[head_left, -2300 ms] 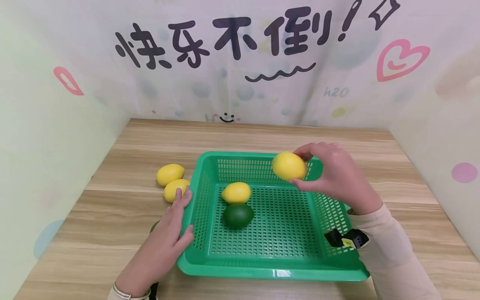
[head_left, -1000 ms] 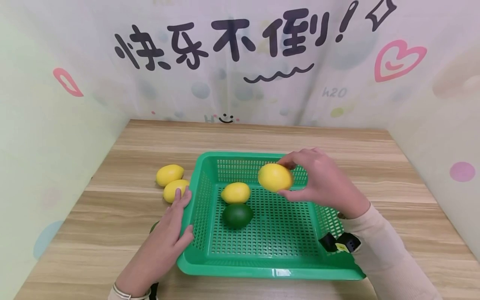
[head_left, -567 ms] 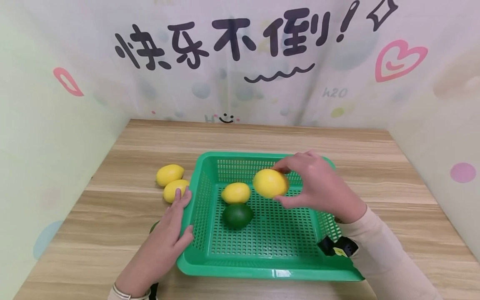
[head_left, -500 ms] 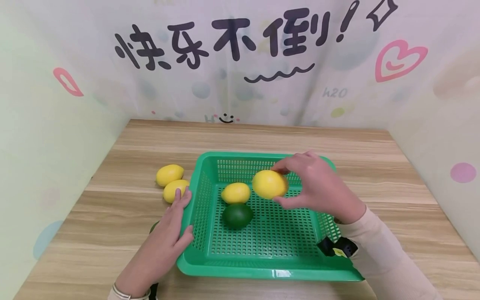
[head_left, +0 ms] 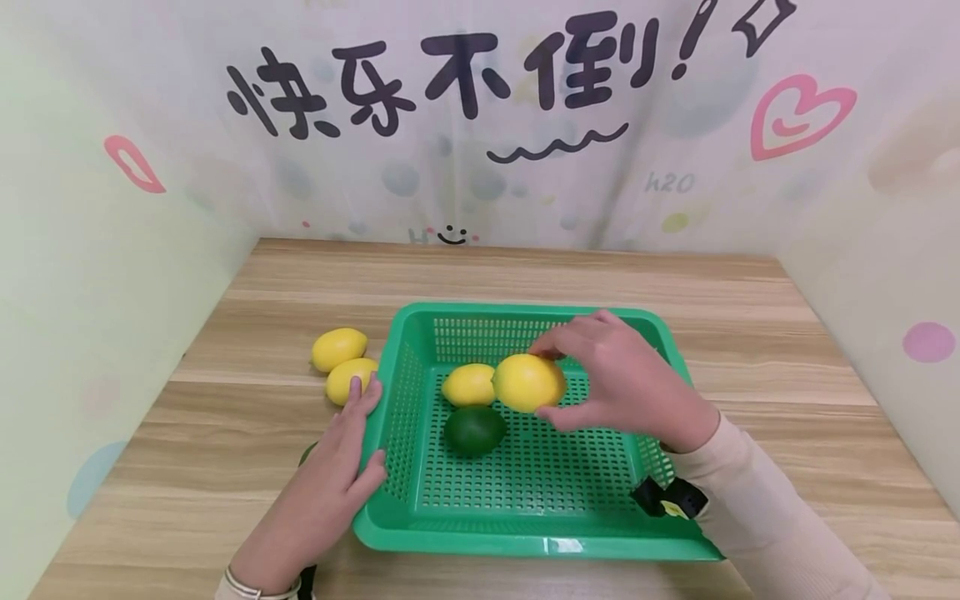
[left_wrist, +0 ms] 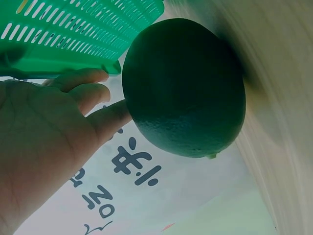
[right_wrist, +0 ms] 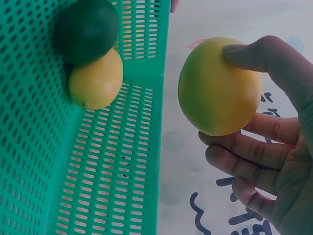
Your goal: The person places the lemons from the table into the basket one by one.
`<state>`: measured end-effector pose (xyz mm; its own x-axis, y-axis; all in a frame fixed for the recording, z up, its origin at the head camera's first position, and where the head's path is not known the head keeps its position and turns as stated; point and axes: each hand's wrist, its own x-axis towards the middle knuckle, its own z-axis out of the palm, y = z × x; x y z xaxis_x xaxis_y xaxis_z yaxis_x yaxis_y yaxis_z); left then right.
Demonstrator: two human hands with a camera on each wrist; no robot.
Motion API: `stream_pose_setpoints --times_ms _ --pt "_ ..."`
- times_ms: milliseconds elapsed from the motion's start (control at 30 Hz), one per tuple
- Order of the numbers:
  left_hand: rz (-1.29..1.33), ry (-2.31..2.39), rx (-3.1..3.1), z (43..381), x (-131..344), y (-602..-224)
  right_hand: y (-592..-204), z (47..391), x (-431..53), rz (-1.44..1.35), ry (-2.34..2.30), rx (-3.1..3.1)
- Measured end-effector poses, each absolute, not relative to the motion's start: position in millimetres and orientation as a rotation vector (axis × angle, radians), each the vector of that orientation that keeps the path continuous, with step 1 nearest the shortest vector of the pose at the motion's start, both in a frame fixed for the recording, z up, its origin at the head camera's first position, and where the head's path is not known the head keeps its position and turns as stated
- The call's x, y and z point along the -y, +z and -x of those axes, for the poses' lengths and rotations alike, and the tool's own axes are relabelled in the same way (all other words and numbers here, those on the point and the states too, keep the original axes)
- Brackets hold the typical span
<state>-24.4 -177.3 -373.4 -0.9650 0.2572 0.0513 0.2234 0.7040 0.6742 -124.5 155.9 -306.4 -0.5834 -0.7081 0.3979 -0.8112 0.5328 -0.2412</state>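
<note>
R hand [head_left: 611,387]: thumb + fingers pinching lemon #1 [head_left: 528,383], held above green basket [head_left: 517,544], which sits on tabletop [head_left: 780,350] approx. midway btwn L & R edges; basket's L half has lemon #2 [head_left: 465,385] w/ dk green fruit [head_left: 475,431] just beside it. L hand [head_left: 322,483] rests on basket's L rim, fingers straight, thumb spread apart from them. 2nd green fruit [left_wrist: 183,88] next to L hand, btwn basket & tabletop L edge; two loose lemons [head_left: 339,350] lie beyond it, toward far L corner.

L hand [left_wrist: 54,125] by dk grn fruit [left_wrist: 183,88] on wood tbl [left_wrist: 283,63], slotted grn basket [left_wrist: 54,61] nearby.
</note>
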Motion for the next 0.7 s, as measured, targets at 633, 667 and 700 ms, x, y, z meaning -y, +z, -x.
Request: stream_pose_setpoints --times_ms 633,667,700 --pt "-0.406 1.097 -2.882 23.9 176.8 -371.2 -307.1 121.4 -151.2 -1.291 0.557 2.512" --pt "-0.407 1.097 -2.883 24.0 176.9 -371.1 -307.3 121.3 -150.9 -1.296 0.551 2.510" --pt "-0.408 1.096 -2.885 24.1 177.0 -371.1 -307.3 121.1 -150.5 -1.300 0.547 2.509"
